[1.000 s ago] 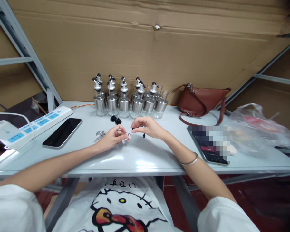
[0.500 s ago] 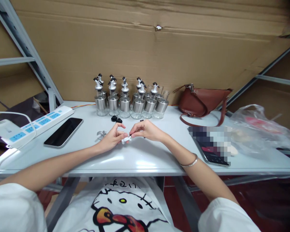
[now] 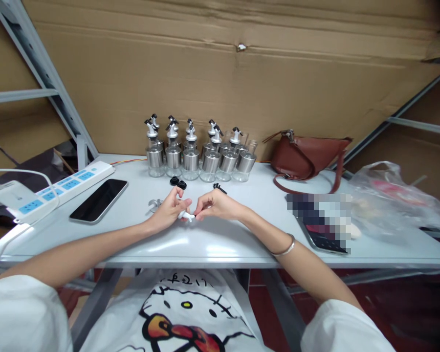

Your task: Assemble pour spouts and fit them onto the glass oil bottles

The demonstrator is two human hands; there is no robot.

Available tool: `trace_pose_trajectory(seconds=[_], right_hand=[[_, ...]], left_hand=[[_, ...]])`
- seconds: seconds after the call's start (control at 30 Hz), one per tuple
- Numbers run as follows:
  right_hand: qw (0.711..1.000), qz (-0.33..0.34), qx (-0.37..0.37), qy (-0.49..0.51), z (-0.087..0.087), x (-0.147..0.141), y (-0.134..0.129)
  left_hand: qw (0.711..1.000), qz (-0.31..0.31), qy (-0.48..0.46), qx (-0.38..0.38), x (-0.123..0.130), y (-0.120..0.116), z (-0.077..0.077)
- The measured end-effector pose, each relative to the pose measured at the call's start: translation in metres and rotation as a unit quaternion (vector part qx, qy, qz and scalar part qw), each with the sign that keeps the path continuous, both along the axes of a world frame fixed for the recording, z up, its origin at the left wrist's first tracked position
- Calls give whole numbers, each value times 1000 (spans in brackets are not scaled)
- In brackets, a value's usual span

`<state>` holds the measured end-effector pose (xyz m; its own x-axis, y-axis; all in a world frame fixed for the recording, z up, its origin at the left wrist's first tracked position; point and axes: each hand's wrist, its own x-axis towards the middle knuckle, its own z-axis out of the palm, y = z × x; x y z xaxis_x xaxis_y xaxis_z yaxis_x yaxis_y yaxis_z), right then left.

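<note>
A small white pourer spout [image 3: 186, 215] is gripped in the fingers of my left hand [image 3: 167, 213], low over the middle of the table. My right hand [image 3: 220, 205] pinches a tiny dark part [image 3: 194, 215] at the spout's tip; the fingertips hide most of it. Beside my left hand lie light grey spout parts [image 3: 154, 205], partly covered by the hand. Beyond the hands, two black stoppers [image 3: 178, 183] rest on the table. Several slim black pieces [image 3: 219, 187] lie just behind my right hand.
Glass bottles with steel sleeves [image 3: 191, 160], most with pourers fitted, stand along the cardboard back wall [image 3: 161, 73]. To the left are a phone [image 3: 99, 200] and a power strip [image 3: 66, 188]. A brown handbag [image 3: 311, 154], a plastic bag [image 3: 396, 195] and a partly blurred dark device [image 3: 326, 239] occupy the right.
The white spout has turned in my left hand, its tip now pointing right. My right hand has shifted slightly down, uncovering more of the black pieces behind it.
</note>
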<state>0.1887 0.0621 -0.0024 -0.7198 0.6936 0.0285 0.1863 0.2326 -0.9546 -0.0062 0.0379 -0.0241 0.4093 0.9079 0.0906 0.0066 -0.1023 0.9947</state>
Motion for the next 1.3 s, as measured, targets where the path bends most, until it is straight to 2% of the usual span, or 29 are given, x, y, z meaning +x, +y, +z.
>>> trace_pose_trajectory(seconds=[0.3, 0.43, 0.67, 0.77, 0.87, 0.97, 1.13, 1.3], right_hand=[[1000, 25, -5, 2, 9, -4, -8], [1000, 9, 7, 13, 9, -4, -7], [986, -7, 163, -26, 13, -2, -8], [972, -50, 229, -12, 16, 1, -8], [962, -98, 256, 18, 17, 5, -5], [958, -121, 257, 47, 16, 7, -2], [960, -112, 253, 43, 14, 4, -4], [968, -94, 233, 23, 15, 6, -4]], left_hand=[[999, 6, -44, 10, 3, -15, 2], [999, 2, -42, 28, 1, -15, 3], [990, -15, 16, 140, -7, -11, 7], [985, -11, 20, 172, -7, -8, 7], [985, -6, 7, 174, -8, -6, 8], [988, -46, 10, 148, -8, -6, 7], [980, -145, 44, 128, -8, -8, 3], [973, -135, 130, 137, -8, -8, 3]])
